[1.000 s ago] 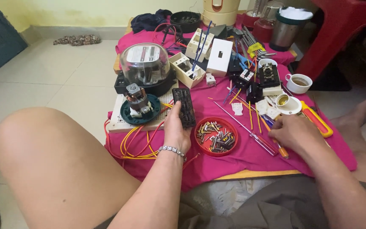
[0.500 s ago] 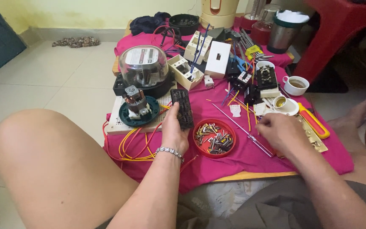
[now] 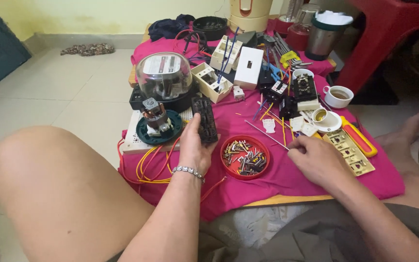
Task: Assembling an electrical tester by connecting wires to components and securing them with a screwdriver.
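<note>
Your left hand (image 3: 195,145) is up over the near edge of the counter (image 3: 287,200), fingers (image 3: 188,127) wrapped around a long black terminal block (image 3: 205,119) that you hold upright and slightly tilted, its far end reaching up toward the glass-domed meter (image 3: 164,76). A beaded bracelet (image 3: 188,170) sits on that wrist. Your right hand (image 3: 316,157) rests on the pink cloth (image 3: 287,174) to the right of the round red tray of small metal parts (image 3: 245,156), fingers closed in a pinch on the near end of a thin metal rod (image 3: 266,135) — the rod runs away from your fingertips up and to the left, lying low over the cloth just behind the tray.

The tray sits between your two hands, near both but touching neither. Just left of the block you hold, a motor core stands on a dark green round base (image 3: 159,127), which in turn sits on a white perforated board (image 3: 133,138); yellow and orange wires (image 3: 152,157) loop out from under it toward your left knee. To the right of your right hand lies a cream switch plate (image 3: 350,151) with a yellow-handled tool (image 3: 361,138) beside it, and beyond those a white cup of brown drink (image 3: 338,95). Farther back stand a white rectangular box (image 3: 249,67) and an open cream switch box (image 3: 211,82).
</note>
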